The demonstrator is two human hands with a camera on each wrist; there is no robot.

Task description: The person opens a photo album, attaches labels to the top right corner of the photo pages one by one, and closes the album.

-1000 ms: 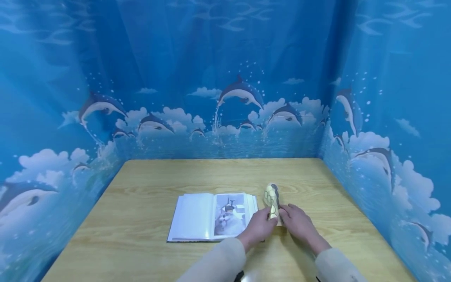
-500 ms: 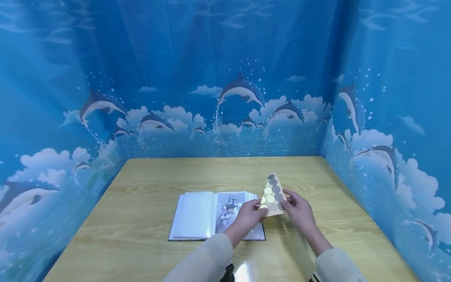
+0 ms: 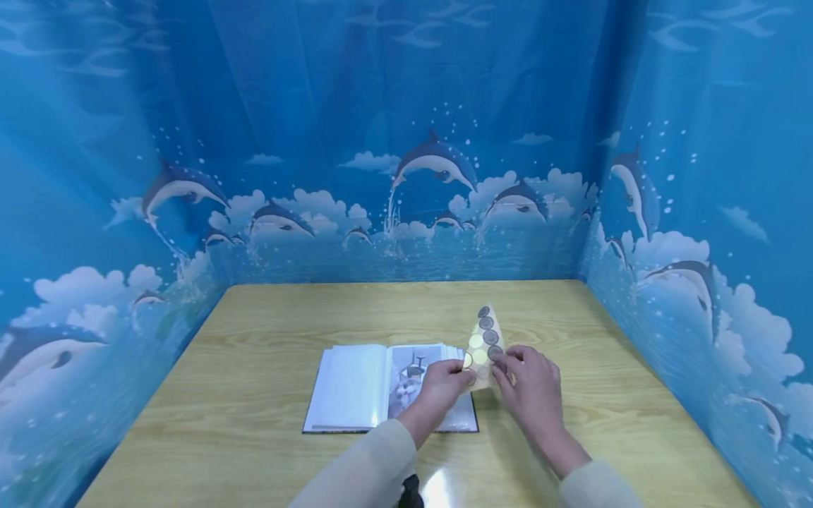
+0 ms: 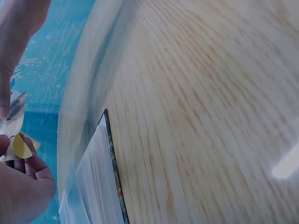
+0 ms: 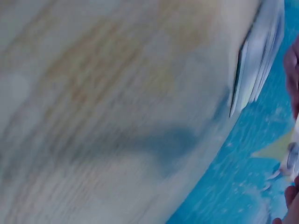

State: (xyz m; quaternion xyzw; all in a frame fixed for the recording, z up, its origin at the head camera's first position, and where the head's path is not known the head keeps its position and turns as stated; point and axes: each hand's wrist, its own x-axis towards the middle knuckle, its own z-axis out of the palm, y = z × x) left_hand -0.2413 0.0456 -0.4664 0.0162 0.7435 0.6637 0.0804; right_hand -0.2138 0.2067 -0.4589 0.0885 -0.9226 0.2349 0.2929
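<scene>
A sheet of round stickers [image 3: 478, 341], with dark and cream-yellow circles, is held up over the table beside the album. My left hand [image 3: 440, 386] pinches its lower left corner between thumb and fingers. At the sheet's right edge, the thumb and fingertips of my right hand [image 3: 532, 386] pinch it by a dark sticker [image 3: 495, 352]. The left wrist view shows a yellow round sticker [image 4: 22, 146] at the left hand's fingertips, with the sheet bent there. In the right wrist view, only a slice of the sheet [image 5: 292, 154] shows at the right border.
An open photo album [image 3: 354, 388] lies left of the sheet, its left page white and its right page bearing a cat photo [image 3: 406, 388]. My left forearm overlaps its lower right part. The wooden table [image 3: 254, 360] ends at blue dolphin-print curtains [image 3: 406, 261].
The sheet, curled edge-on a second ago, has been turned to show its circles and raised slightly left. The right fingers have since shifted left along its edge. The album has stayed put.
</scene>
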